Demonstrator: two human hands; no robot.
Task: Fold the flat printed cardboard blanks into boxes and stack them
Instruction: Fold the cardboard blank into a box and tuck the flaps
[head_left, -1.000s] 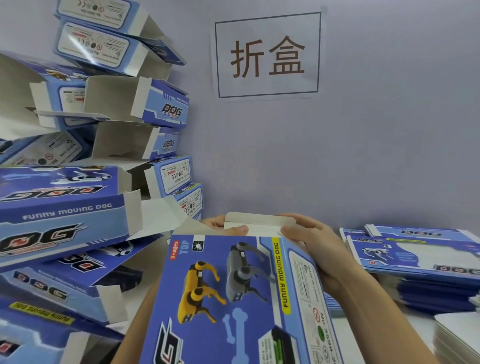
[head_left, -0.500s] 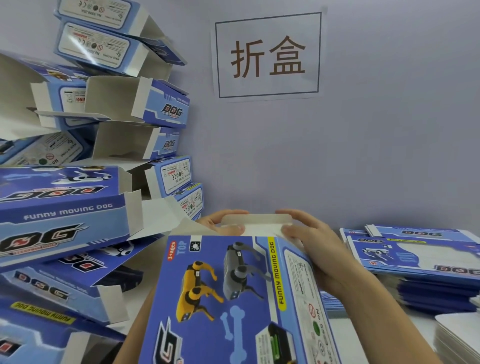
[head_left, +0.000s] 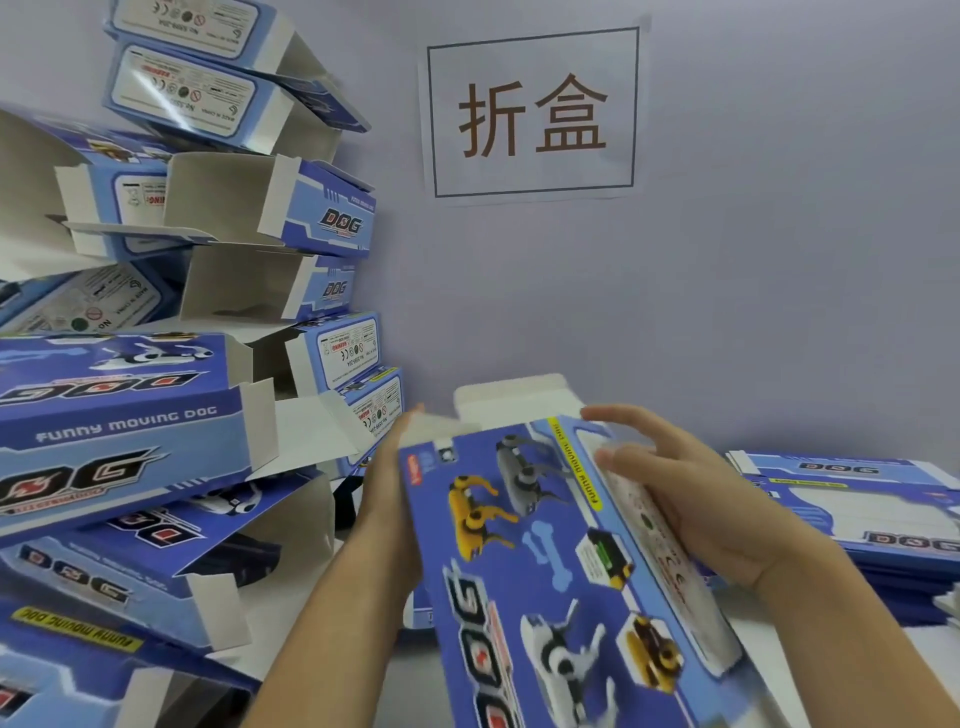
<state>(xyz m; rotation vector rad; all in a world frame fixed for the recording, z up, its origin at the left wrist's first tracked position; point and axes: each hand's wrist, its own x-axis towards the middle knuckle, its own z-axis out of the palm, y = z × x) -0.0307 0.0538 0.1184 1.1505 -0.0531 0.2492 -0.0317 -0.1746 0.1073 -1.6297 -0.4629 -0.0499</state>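
Observation:
I hold a blue printed box (head_left: 550, 561) with yellow and grey toy dogs on its face, tilted in front of me. My left hand (head_left: 387, 499) grips its left side near the far end. My right hand (head_left: 670, 499) lies along its right side panel, fingers spread over the edge. A white end flap (head_left: 511, 397) sticks up at the far end. A leaning stack of folded boxes (head_left: 156, 415) with open ends fills the left. A pile of flat blanks (head_left: 852, 499) lies at the right.
A grey wall stands close ahead with a paper sign (head_left: 532, 111) bearing two characters. A white table surface (head_left: 306, 587) shows between the stack and my arms. A stack of white sheets (head_left: 948, 605) sits at the far right edge.
The box has swung up and to the right, showing more of its face. My right hand slid from the far end flap down along the right side panel.

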